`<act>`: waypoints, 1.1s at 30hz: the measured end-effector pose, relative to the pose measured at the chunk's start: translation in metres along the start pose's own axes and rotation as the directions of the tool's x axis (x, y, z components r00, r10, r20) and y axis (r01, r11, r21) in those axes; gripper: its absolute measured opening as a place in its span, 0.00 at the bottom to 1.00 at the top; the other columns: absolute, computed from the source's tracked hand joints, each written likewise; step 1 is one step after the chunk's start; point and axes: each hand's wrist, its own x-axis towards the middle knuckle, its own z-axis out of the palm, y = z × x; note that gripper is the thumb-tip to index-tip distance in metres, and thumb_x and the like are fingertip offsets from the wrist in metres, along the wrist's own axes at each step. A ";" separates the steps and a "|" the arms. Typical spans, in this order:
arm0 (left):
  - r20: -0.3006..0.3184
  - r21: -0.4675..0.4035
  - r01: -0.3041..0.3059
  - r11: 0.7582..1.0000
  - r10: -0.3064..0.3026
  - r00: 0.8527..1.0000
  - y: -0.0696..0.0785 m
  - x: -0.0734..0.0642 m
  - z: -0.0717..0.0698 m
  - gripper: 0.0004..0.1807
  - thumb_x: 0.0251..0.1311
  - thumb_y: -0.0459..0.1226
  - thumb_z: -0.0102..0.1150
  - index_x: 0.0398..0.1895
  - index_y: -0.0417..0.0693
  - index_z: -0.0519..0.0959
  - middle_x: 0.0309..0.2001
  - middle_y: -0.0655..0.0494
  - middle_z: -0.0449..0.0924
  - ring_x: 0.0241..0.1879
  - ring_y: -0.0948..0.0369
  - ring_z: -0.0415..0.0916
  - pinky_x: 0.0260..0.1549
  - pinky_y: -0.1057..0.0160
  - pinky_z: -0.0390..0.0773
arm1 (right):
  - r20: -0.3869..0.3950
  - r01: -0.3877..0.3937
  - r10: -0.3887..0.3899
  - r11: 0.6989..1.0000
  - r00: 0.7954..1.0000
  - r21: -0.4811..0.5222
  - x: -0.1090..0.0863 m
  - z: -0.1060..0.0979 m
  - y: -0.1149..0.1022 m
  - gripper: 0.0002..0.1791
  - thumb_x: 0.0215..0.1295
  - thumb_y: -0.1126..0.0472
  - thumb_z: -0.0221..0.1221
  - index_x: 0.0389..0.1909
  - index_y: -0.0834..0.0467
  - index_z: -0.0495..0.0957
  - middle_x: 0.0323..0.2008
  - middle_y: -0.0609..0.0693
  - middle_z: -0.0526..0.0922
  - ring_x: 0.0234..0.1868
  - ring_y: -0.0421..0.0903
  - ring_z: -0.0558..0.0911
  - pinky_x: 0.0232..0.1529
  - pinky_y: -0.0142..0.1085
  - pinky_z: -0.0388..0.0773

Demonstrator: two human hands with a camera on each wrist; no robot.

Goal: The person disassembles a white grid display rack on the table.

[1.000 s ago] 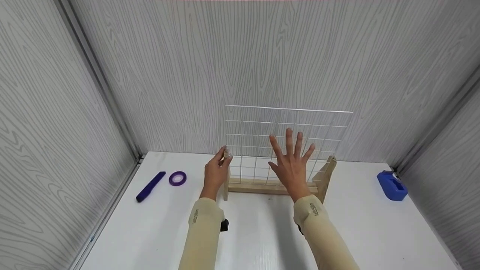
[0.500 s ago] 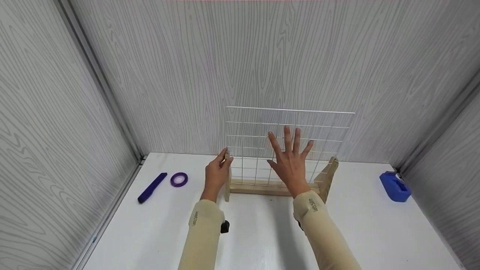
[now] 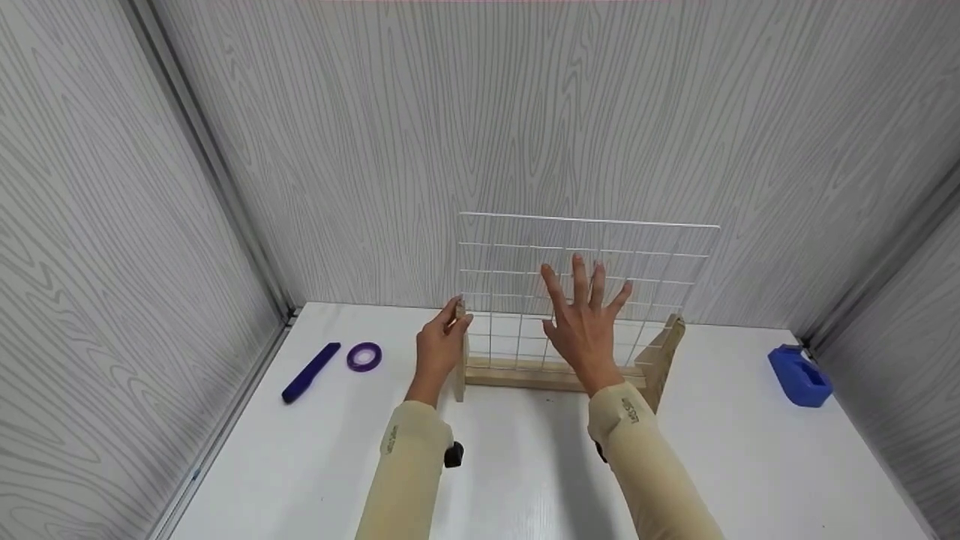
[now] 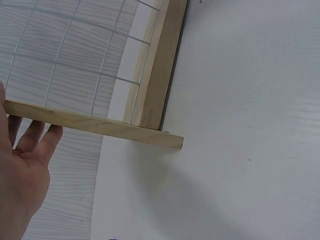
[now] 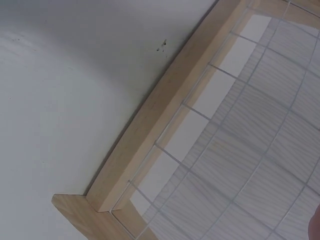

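Note:
A white wire grid panel (image 3: 589, 220) stands upright in a wooden stand (image 3: 517, 375) near the back of the white table. My left hand (image 3: 439, 347) grips the upper end of the stand's left side piece (image 4: 95, 124), thumb on one side and fingers on the other. In front of the grid is my right hand (image 3: 586, 337), palm toward the wires and fingers spread. Whether it touches the wires I cannot tell. The stand's right side piece (image 3: 664, 352) lies partly behind that arm. Only a sliver of the right hand (image 5: 315, 225) shows in the right wrist view.
To the left on the table (image 3: 510, 480) lie a dark purple flat strip-like object (image 3: 311, 373) and a purple tape roll (image 3: 364, 357). A blue tape dispenser (image 3: 799, 376) sits at the far right. Wood-patterned panels (image 3: 525, 112) enclose the back and sides.
The whole scene shifts slightly rightward in the head view. Both hands keep nearly the same places at the stand, the right fingers bending a little.

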 end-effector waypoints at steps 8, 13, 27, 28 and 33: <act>0.006 -0.019 0.002 1.000 -0.002 1.000 0.001 0.004 -0.004 0.30 0.72 0.48 0.58 0.75 0.57 0.68 0.69 0.49 0.75 0.67 0.50 0.75 0.63 0.53 0.77 | -0.023 0.021 -0.022 0.999 0.999 -0.035 0.002 -0.001 0.000 0.66 0.50 0.39 0.75 0.82 0.39 0.41 0.79 0.60 0.49 0.75 0.69 0.56 0.62 0.82 0.54; 0.008 -0.021 0.020 1.000 -0.020 1.000 0.002 0.003 -0.005 0.30 0.72 0.48 0.58 0.75 0.56 0.67 0.70 0.49 0.74 0.68 0.49 0.73 0.64 0.53 0.76 | -0.026 0.022 -0.024 0.999 0.999 -0.038 0.003 0.000 -0.002 0.66 0.50 0.40 0.75 0.82 0.40 0.41 0.79 0.60 0.50 0.75 0.69 0.58 0.62 0.82 0.54; 0.026 -0.009 0.022 1.000 -0.022 0.999 0.002 -0.001 -0.001 0.30 0.73 0.48 0.57 0.76 0.58 0.66 0.71 0.49 0.72 0.67 0.49 0.75 0.63 0.52 0.77 | 0.030 -0.038 0.039 0.998 0.999 -0.051 0.002 0.004 -0.004 0.70 0.47 0.38 0.77 0.81 0.36 0.35 0.80 0.59 0.40 0.76 0.69 0.53 0.63 0.83 0.50; 0.025 -0.007 0.025 1.000 -0.024 0.999 0.003 -0.001 -0.001 0.30 0.73 0.48 0.57 0.76 0.58 0.66 0.71 0.50 0.72 0.67 0.50 0.75 0.63 0.52 0.77 | 0.022 -0.036 0.037 0.998 0.999 -0.045 0.002 0.004 -0.004 0.70 0.47 0.39 0.77 0.81 0.36 0.36 0.79 0.59 0.41 0.76 0.69 0.53 0.62 0.83 0.50; 0.022 -0.010 0.044 0.999 -0.044 0.999 0.003 0.000 -0.002 0.30 0.73 0.49 0.57 0.76 0.59 0.66 0.71 0.51 0.72 0.68 0.50 0.73 0.64 0.52 0.77 | -0.010 -0.026 0.026 0.999 1.000 -0.042 0.002 0.005 -0.004 0.70 0.46 0.39 0.78 0.81 0.36 0.38 0.79 0.60 0.45 0.74 0.69 0.57 0.62 0.83 0.52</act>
